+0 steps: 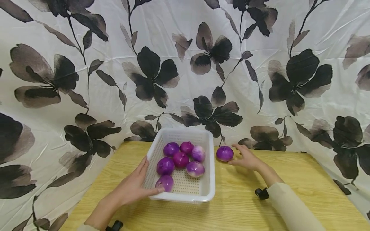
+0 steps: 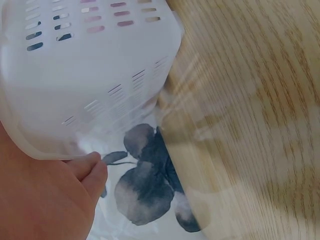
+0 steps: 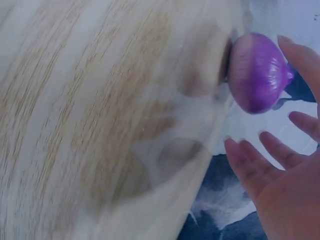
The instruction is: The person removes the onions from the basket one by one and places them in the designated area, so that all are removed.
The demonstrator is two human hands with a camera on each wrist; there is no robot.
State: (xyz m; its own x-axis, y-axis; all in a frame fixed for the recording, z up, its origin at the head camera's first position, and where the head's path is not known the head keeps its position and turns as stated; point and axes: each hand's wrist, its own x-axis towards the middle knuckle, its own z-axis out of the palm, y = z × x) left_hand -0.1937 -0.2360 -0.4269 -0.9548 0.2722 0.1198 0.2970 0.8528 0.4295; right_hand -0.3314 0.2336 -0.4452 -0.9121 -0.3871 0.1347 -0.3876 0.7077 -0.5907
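Observation:
A white plastic basket [image 1: 210, 179] with slotted walls stands on the table and holds several purple onions [image 1: 180, 159]. My left hand [image 1: 133, 186] grips its near left corner, thumb over the front rim and fingers along the left side. From the left wrist view, the fingers of this hand [image 2: 55, 200] lie under the rim of the basket [image 2: 100, 75]. One more onion [image 1: 224, 153] sits on the table just right of the basket. Beside it, my right hand [image 1: 247, 157] is spread with nothing in it. The right wrist view shows a gap between its fingers and the onion [image 3: 257, 73].
The wood-grain table [image 1: 237, 199] ends at the back against a hanging white cloth [image 1: 185, 80] with dark printed flowers. Each wrist wears a small black device, one at the right sleeve [image 1: 292, 202].

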